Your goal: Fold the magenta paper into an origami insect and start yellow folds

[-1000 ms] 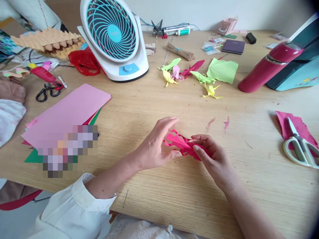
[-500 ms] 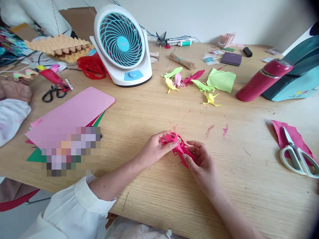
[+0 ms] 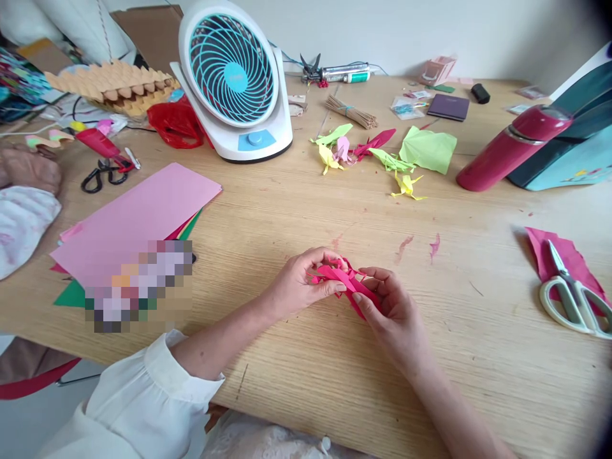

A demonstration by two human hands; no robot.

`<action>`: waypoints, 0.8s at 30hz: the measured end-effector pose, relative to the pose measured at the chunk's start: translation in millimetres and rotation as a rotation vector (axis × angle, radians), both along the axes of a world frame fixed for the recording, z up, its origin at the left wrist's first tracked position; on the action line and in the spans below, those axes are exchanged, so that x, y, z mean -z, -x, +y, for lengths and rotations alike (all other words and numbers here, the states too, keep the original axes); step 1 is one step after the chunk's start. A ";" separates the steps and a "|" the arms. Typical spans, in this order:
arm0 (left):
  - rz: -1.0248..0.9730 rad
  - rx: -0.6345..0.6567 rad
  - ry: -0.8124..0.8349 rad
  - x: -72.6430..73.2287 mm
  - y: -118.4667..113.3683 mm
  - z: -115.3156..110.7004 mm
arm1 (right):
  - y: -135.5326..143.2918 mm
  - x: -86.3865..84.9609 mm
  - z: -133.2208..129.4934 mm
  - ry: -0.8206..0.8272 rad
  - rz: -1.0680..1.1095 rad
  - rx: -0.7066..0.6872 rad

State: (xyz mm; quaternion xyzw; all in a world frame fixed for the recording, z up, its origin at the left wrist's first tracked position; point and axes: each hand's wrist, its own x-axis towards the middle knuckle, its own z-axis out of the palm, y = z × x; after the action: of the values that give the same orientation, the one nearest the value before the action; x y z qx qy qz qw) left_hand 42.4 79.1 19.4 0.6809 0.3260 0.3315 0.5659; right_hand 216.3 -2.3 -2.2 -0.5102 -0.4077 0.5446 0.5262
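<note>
A folded and cut piece of bright pink paper [image 3: 351,288] is held between both hands above the wooden table. My left hand [image 3: 313,277] pinches its upper left part, thumb on top. My right hand [image 3: 389,299] grips the lower right part between thumb and fingers. Thin cut strips stick out along the paper's upper edge. Beyond the hands lie folded paper shapes, among them a yellow one [image 3: 408,186] and a dark pink one [image 3: 375,144], beside a light green sheet [image 3: 428,150].
White-handled scissors [image 3: 568,296] rest on pink paper at the right. A red flask [image 3: 516,148] stands behind them. At the left are a stack of coloured paper [image 3: 143,217], black-handled scissors [image 3: 98,178] and another person's hand [image 3: 31,169]. A fan [image 3: 234,76] stands at the back.
My left fingers have shifted slightly over the pink paper, and its long flap now lies more visibly across the left thumb. Both hands still hold it. The camera view has moved a little.
</note>
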 end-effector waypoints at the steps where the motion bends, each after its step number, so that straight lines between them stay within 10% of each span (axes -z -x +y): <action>1: -0.019 0.012 0.018 -1.0 0.5 0.9 | -0.5 -0.2 0.1 -0.009 0.006 -0.007; 24: -0.005 -0.006 -0.039 -3.8 1.4 2.4 | -3.9 -5.3 -5.3 -0.182 -0.484 -0.025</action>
State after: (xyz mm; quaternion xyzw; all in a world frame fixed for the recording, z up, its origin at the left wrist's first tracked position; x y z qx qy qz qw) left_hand 41.0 81.5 23.2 0.6900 0.3203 0.3411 0.5523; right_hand 220.2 -7.6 3.1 -0.5711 -0.5755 0.3740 0.4502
